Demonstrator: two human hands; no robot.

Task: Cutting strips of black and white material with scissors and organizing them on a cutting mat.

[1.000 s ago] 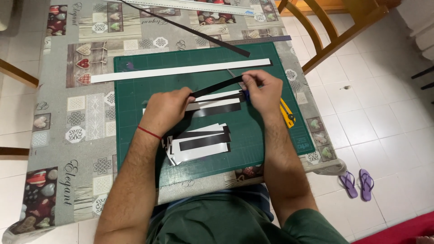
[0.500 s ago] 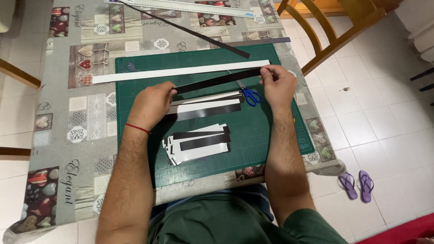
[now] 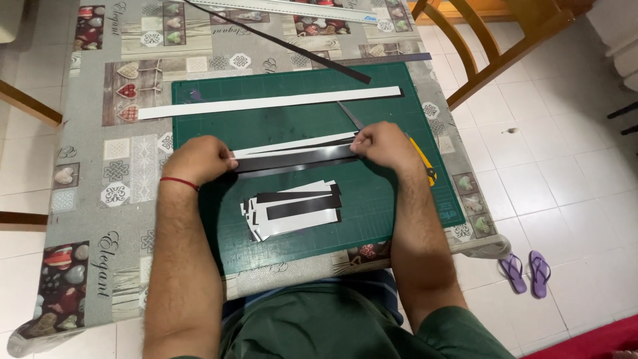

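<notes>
My left hand [image 3: 198,159] pinches the left end of a bundle of long black and white strips [image 3: 296,157], and my right hand [image 3: 384,145] grips its right end. The bundle lies level just above the green cutting mat [image 3: 219,119]. A scissors blade [image 3: 350,115] pokes out from behind my right hand. A pile of short black and white cut strips [image 3: 292,208] rests on the mat below the bundle, nearer my body. A long white strip [image 3: 266,103] lies across the mat's far part.
A yellow utility knife [image 3: 425,165] lies at the mat's right edge, partly under my right wrist. A thin black strip [image 3: 286,45] and a long ruler [image 3: 292,9] cross the patterned tablecloth [image 3: 86,199] at the back. A wooden chair [image 3: 492,46] stands right; purple sandals [image 3: 525,271] are on the floor.
My right hand stopped cutting with the scissors and moved to the strips' right end. Both hands now hold the bundle by its ends and have drawn it level, nearer to me.
</notes>
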